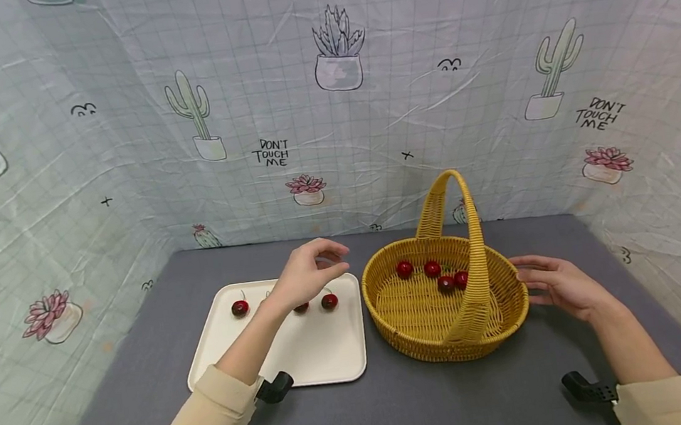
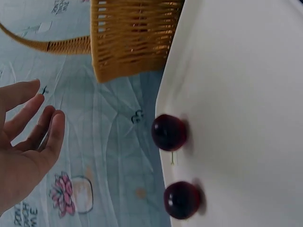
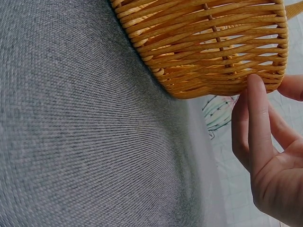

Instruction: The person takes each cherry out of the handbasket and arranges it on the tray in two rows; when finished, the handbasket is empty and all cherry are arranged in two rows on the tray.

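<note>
My left hand (image 1: 305,274) hovers over the far right part of a white tray (image 1: 327,358), fingers loosely bent around nothing. Below it on the tray are dark red cherries with stems: one cherry (image 1: 329,301) near the right side, another (image 1: 301,309) partly behind the wrist, and a cherry (image 1: 240,308) at the left. In the left wrist view, two cherries (image 2: 169,132) lie close to the tray's edge. My right hand (image 1: 570,286) touches the right side of a yellow wicker basket (image 1: 410,347), its extended fingertips against the woven wall and rim. Several cherries (image 1: 432,269) lie inside the basket.
The basket's tall arched handle (image 1: 477,245) rises above its rim. Tray and basket stand side by side on a dark grey tabletop (image 1: 406,419). A patterned cloth (image 1: 368,130) hangs behind and at both sides.
</note>
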`<state>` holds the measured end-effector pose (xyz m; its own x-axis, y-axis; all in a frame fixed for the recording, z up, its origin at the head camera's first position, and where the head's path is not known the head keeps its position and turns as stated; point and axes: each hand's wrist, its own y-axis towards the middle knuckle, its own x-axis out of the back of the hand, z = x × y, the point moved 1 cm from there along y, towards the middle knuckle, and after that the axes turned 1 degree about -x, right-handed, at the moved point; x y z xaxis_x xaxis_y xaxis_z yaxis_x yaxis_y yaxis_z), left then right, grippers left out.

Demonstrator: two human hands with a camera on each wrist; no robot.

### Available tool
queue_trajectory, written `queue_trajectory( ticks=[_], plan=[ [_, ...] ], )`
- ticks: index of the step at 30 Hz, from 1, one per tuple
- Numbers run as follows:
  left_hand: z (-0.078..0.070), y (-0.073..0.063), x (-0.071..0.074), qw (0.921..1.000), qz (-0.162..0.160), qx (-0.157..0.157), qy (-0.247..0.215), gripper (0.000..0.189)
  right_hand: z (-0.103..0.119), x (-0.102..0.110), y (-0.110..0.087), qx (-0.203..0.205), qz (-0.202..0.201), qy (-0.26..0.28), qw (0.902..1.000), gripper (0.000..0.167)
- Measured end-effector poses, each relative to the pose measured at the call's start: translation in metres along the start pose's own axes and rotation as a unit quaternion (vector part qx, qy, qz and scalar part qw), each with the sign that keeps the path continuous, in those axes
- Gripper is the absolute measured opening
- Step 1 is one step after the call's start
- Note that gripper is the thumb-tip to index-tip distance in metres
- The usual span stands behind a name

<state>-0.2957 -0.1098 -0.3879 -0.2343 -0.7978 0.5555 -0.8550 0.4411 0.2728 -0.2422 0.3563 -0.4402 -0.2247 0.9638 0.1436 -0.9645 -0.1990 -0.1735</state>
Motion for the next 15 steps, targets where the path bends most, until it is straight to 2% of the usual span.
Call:
queue_trajectory(
  ticks=[5, 11, 15],
  plan=[
    [-0.01, 0.009, -0.018, 0.9995, 0.029, -0.014, -0.006, 0.024, 0.0, 0.0, 0.0, 0.001, 0.002, 0.002, 1.0, 0.06],
    [-0.015, 0.02, -0.038, 0.9968, 0.06, -0.052, 0.003, 0.022, -0.001, 0.001, 0.002, -0.003, 0.002, 0.0, 1.0, 0.061],
    [-0.023, 0.026, -0.051, 0.9945, 0.08, -0.067, 0.006, 0.021, -0.001, 0.002, 0.002, -0.005, 0.002, 0.001, 1.0, 0.059]
  ],
)
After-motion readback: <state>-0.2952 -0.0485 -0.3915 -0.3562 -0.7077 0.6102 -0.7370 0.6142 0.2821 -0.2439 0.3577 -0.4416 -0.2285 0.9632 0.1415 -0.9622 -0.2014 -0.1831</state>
